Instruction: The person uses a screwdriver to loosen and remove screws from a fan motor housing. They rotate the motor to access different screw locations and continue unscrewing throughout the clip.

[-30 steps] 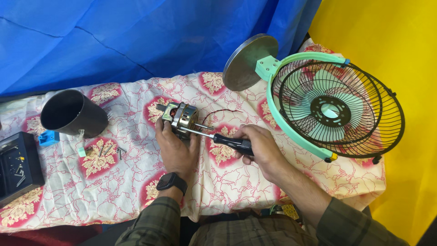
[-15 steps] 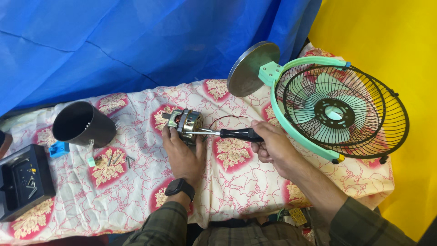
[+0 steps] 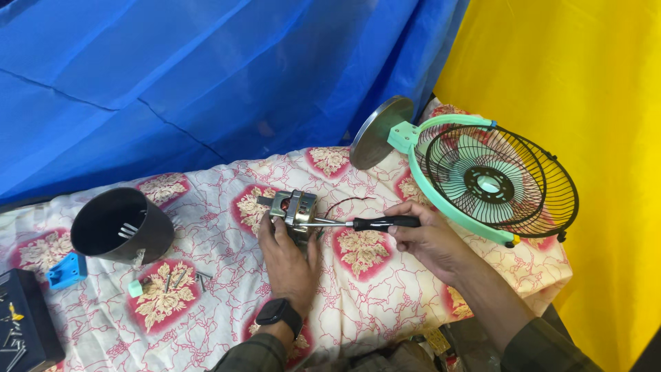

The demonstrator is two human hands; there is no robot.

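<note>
Blue tarp backs a tabletop [image 3: 385,310] with a floral cloth. Your left hand [image 3: 289,258] pins the motor [image 3: 295,209] near the middle, fingers curled against its near side so it seems braced against turning. Your right hand [image 3: 428,238] grips the screwdriver [image 3: 358,222], fingers wrapped tight round its black handle, tip at the motor. A fan [image 3: 492,180] lies tipped at the right.
</note>
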